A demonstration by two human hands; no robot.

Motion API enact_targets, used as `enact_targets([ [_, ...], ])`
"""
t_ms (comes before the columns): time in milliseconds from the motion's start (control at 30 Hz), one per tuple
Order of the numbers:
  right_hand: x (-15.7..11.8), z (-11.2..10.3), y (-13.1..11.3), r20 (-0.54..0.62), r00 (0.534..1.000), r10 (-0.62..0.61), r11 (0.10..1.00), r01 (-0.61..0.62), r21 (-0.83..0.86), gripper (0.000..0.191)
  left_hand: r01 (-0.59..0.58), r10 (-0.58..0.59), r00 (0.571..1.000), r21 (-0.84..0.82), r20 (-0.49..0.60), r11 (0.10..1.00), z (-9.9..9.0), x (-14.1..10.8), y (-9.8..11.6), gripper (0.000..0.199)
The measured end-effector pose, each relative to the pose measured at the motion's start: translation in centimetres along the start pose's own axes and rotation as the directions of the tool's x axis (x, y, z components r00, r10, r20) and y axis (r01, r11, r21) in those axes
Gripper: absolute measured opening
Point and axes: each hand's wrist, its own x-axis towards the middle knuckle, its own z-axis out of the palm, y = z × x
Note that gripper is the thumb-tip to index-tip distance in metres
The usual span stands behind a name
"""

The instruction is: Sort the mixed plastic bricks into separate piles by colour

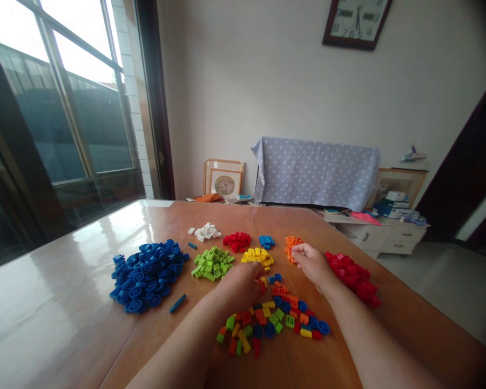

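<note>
My right hand (312, 263) is at the orange brick pile (293, 243), its thumb and forefinger pressed together at the near side; whatever lies between them is too small to name. Just nearer than the yellow pile (256, 257), my left hand (243, 283) has curled fingers above the mixed bricks (269, 319), close to a few orange and yellow pieces. Its fingertips are partly hidden, and I cannot make out what they hold. The mixed bricks are blue, green, red, orange and yellow, spread between my forearms.
Left of my hands are a large blue pile (148, 275) and a lime green pile (213, 263). Farther back lie white (207, 232), red (237, 241) and light blue (266, 241) pieces. A larger red pile (354, 278) is beyond my right forearm, near the table's right edge.
</note>
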Motion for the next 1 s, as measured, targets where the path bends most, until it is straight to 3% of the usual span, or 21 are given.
enact_targets([
  [133,-1.3,1.4,-1.1,0.181,0.973,-0.141,0.984,0.159,-0.085,0.022,-0.005,0.003,0.998,0.04,0.062,0.999,-0.1,0.2,-0.1,0.022],
  [267,-2.0,1.9,-1.8,0.233,0.956,-0.176,0.971,0.208,-0.118,0.02,-0.001,-0.003,0.999,0.085,0.043,0.996,-0.1,0.3,-0.2,0.015],
  [467,-2.3,1.8,-2.4,0.236,0.952,-0.196,0.967,0.228,-0.116,0.021,0.036,-0.008,0.989,0.186,-0.151,0.982,1.0,0.8,0.3,0.024],
  [733,-3.0,2.4,-3.1,0.272,0.946,-0.173,0.969,0.214,-0.127,0.02,0.048,-0.018,0.99,0.221,-0.137,0.974,1.7,1.4,0.7,0.02],
  [1000,-4.4,2.8,-5.2,0.427,0.889,-0.167,0.978,0.204,-0.042,0.027,0.042,0.001,0.966,0.159,-0.257,0.986,1.0,1.5,1.5,0.019],
])
